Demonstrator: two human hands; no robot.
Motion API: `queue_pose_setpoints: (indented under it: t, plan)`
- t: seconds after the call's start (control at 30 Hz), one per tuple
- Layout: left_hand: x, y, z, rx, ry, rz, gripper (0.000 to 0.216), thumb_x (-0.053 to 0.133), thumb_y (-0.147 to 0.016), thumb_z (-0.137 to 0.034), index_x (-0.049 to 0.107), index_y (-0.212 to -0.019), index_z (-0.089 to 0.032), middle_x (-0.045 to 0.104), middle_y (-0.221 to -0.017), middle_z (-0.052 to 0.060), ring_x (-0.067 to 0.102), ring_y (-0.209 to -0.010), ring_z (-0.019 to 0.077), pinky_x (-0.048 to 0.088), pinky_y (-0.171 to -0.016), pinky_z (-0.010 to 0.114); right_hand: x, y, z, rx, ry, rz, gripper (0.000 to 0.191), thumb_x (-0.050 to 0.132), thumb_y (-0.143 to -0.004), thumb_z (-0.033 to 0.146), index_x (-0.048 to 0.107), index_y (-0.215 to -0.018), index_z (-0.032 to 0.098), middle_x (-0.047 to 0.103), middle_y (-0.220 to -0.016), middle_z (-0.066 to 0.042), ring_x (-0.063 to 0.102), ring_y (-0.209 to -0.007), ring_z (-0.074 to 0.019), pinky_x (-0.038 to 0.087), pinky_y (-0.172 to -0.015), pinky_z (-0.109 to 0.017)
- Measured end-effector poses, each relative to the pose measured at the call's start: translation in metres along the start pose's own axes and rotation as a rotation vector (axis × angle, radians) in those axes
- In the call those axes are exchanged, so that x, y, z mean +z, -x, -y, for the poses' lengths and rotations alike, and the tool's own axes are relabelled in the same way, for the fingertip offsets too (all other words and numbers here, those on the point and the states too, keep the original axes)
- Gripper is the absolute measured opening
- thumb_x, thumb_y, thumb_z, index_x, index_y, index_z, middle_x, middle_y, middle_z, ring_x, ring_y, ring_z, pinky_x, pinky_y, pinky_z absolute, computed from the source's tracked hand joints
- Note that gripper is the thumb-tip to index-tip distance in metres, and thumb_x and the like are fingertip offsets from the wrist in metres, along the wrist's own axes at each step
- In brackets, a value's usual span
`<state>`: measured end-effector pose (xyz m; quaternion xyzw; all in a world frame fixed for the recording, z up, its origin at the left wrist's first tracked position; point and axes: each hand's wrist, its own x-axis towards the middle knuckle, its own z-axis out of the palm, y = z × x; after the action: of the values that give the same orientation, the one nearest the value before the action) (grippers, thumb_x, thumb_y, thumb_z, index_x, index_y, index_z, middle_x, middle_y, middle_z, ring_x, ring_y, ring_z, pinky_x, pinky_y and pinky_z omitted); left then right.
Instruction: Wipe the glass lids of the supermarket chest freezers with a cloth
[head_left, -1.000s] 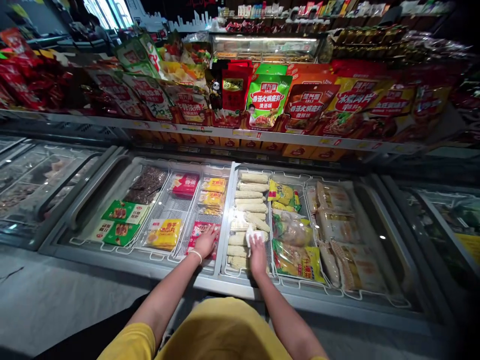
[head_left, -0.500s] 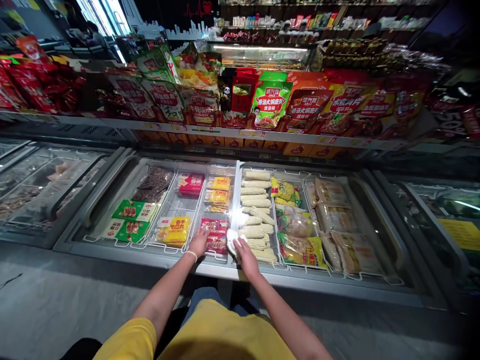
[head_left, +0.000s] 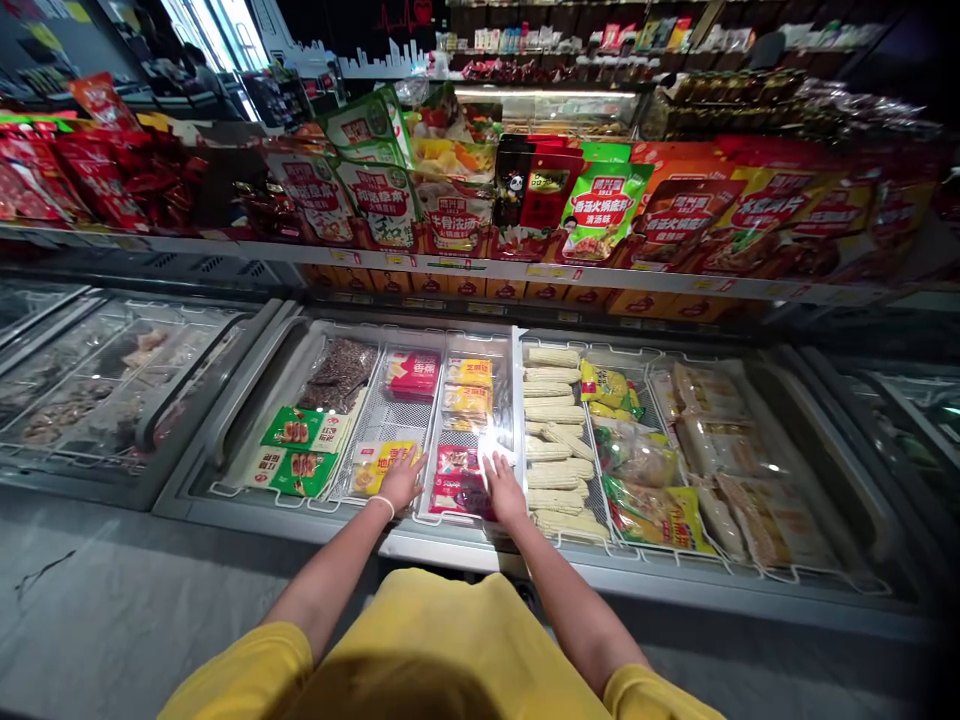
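My left hand lies with its fingers spread on the freezer's glass lid, over the right side of a yellow packet. My right hand presses a white cloth flat against the glass, just left of the middle frame strip. Part of the cloth is hidden under the fingers, and light glares off the glass around it. Beneath the lid, red packets lie between my two hands. White corn cobs fill the basket right of the strip.
Green packets lie at the freezer's left side, and bagged goods at its right. Behind it, a shelf edge bears upright seasoning pouches. Another freezer stands to the left.
The view has shifted left and the freezer appears further right. My right hand and the cloth have crossed from the middle strip onto the left lid. My left hand has moved left, off the red packets.
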<state>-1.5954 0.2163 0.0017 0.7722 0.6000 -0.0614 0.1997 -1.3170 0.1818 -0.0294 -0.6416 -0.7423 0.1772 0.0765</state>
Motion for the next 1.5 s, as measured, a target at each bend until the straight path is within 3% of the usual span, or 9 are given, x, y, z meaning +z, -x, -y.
queue_pose_setpoints:
  t: [0.1, 0.27, 0.43, 0.5, 0.77, 0.97, 1.17, 1.37, 1.5]
  plan:
    - [-0.004, -0.01, 0.001, 0.043, 0.004, -0.01, 0.085, 0.069, -0.079, -0.027, 0.028, -0.153, -0.029, 0.008, -0.165, 0.006, 0.002, -0.151, 0.0336, 0.019, -0.121, 0.05, 0.014, -0.001, 0.021, 0.083, 0.012, -0.049, 0.087, 0.035, -0.075, -0.01, 0.029, -0.155, 0.024, 0.018, -0.163, -0.006, 0.01, -0.15, -0.0207, 0.025, -0.12, -0.044]
    - [-0.01, -0.025, 0.001, 0.107, -0.006, -0.019, 0.087, 0.071, -0.079, -0.026, 0.027, -0.154, -0.03, 0.012, -0.165, 0.007, 0.001, -0.151, 0.0344, 0.022, -0.12, 0.048, 0.023, 0.008, 0.024, -0.245, 0.005, 0.093, 0.086, 0.039, -0.076, -0.009, 0.036, -0.151, 0.033, 0.025, -0.162, 0.002, 0.014, -0.15, -0.017, 0.024, -0.12, -0.04]
    - [-0.014, -0.035, -0.005, 0.085, -0.014, -0.03, 0.086, 0.072, -0.079, -0.023, 0.03, -0.152, -0.033, 0.012, -0.165, 0.006, 0.001, -0.15, 0.036, 0.027, -0.117, 0.05, -0.003, -0.016, 0.011, 0.17, 0.024, -0.05, 0.091, 0.041, -0.07, -0.009, 0.029, -0.154, 0.023, 0.018, -0.163, -0.005, 0.01, -0.15, -0.0196, 0.023, -0.12, -0.04]
    - [-0.016, -0.037, -0.008, 0.064, -0.027, -0.023, 0.086, 0.073, -0.078, -0.023, 0.031, -0.152, -0.035, 0.012, -0.165, 0.006, 0.002, -0.15, 0.0374, 0.032, -0.115, 0.052, 0.0, -0.022, 0.019, 0.204, 0.012, -0.084, 0.089, 0.042, -0.071, -0.007, 0.03, -0.154, 0.021, 0.018, -0.163, -0.006, 0.008, -0.15, -0.0206, 0.023, -0.12, -0.04]
    - [-0.02, -0.039, -0.006, 0.088, -0.123, -0.012, 0.087, 0.074, -0.079, -0.028, 0.028, -0.152, -0.037, 0.018, -0.164, 0.004, 0.014, -0.149, 0.0367, 0.04, -0.11, 0.048, 0.009, -0.025, 0.009, -0.247, 0.045, 0.081, 0.078, 0.046, -0.08, 0.0, 0.035, -0.152, 0.029, 0.024, -0.162, -0.002, 0.014, -0.15, -0.0194, 0.021, -0.121, -0.041]
    - [-0.019, -0.038, -0.002, 0.09, -0.104, -0.048, 0.091, 0.077, -0.076, -0.03, 0.028, -0.152, -0.036, 0.023, -0.163, 0.002, 0.019, -0.148, 0.0362, 0.042, -0.108, 0.049, 0.008, -0.043, 0.022, 0.151, 0.04, -0.131, 0.083, 0.04, -0.078, -0.003, 0.024, -0.156, 0.02, 0.018, -0.163, -0.007, 0.011, -0.151, -0.0224, 0.019, -0.121, -0.044]
    - [-0.026, -0.04, 0.003, 0.121, -0.105, -0.089, 0.084, 0.075, -0.076, -0.026, 0.034, -0.15, -0.031, 0.031, -0.16, 0.006, 0.029, -0.144, 0.0347, 0.042, -0.107, 0.047, 0.019, -0.045, 0.039, -0.356, 0.042, 0.114, 0.08, 0.047, -0.081, -0.001, 0.034, -0.152, 0.032, 0.024, -0.162, 0.0, 0.015, -0.15, -0.0181, 0.022, -0.12, -0.04]
    - [-0.029, -0.046, 0.013, 0.058, -0.083, -0.097, 0.087, 0.076, -0.074, -0.03, 0.034, -0.15, -0.03, 0.022, -0.163, 0.009, 0.022, -0.148, 0.0338, 0.027, -0.117, 0.049, 0.004, -0.054, 0.022, 0.148, 0.033, -0.131, 0.085, 0.035, -0.077, -0.007, 0.027, -0.155, 0.023, 0.018, -0.164, -0.004, 0.01, -0.151, -0.0194, 0.02, -0.121, -0.041]
    - [-0.026, -0.052, 0.018, 0.069, -0.039, -0.055, 0.09, 0.075, -0.074, -0.031, 0.03, -0.152, -0.031, 0.015, -0.165, 0.007, 0.014, -0.15, 0.0325, 0.023, -0.119, 0.049, 0.026, -0.045, 0.045, 0.02, 0.012, -0.121, 0.085, 0.038, -0.077, -0.006, 0.029, -0.155, 0.026, 0.023, -0.162, -0.002, 0.012, -0.15, -0.0186, 0.021, -0.121, -0.041]
